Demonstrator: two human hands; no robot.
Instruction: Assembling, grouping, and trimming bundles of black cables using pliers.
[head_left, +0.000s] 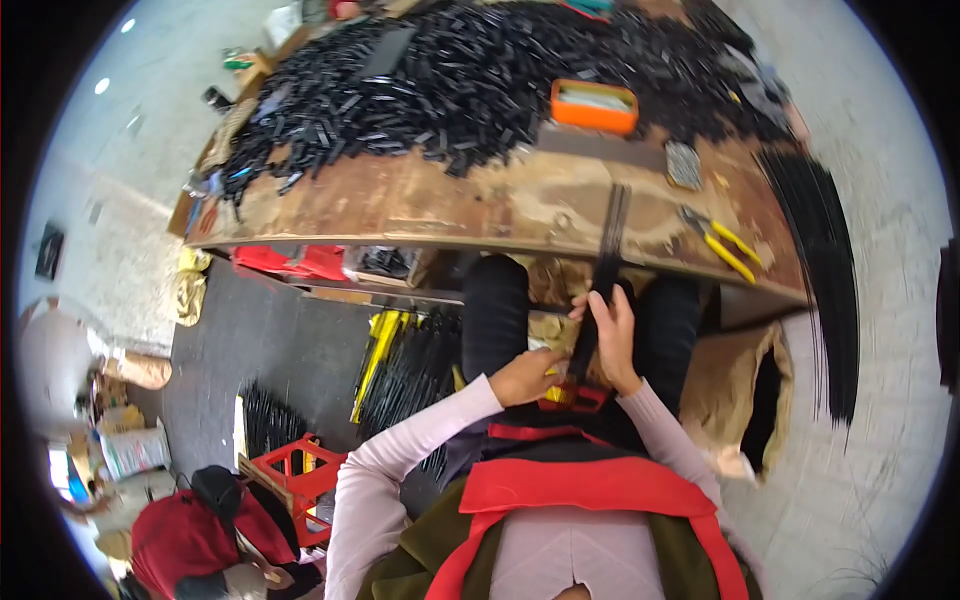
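A bundle of long thin black strips (612,235) stands between my knees, its upper end reaching over the front edge of the wooden bench. My right hand (614,338) is closed round the middle of the bundle. Lower down, beside the bundle's near end, my left hand (528,377) has its fingers curled together; what they hold is hidden. Something red and yellow (580,396) lies at my lap by the bundle's lower end, too blurred to name. Yellow-handled pliers (728,243) lie on the bench to the right of the strips.
Short black pieces (450,80) are heaped across the wooden bench (420,205). An orange box (594,107) stands before the heap. More long black strips (825,270) hang off the right end. Below are a brown paper sack (715,385), floor bundles (405,375), a red crate (305,470) and a person (190,535).
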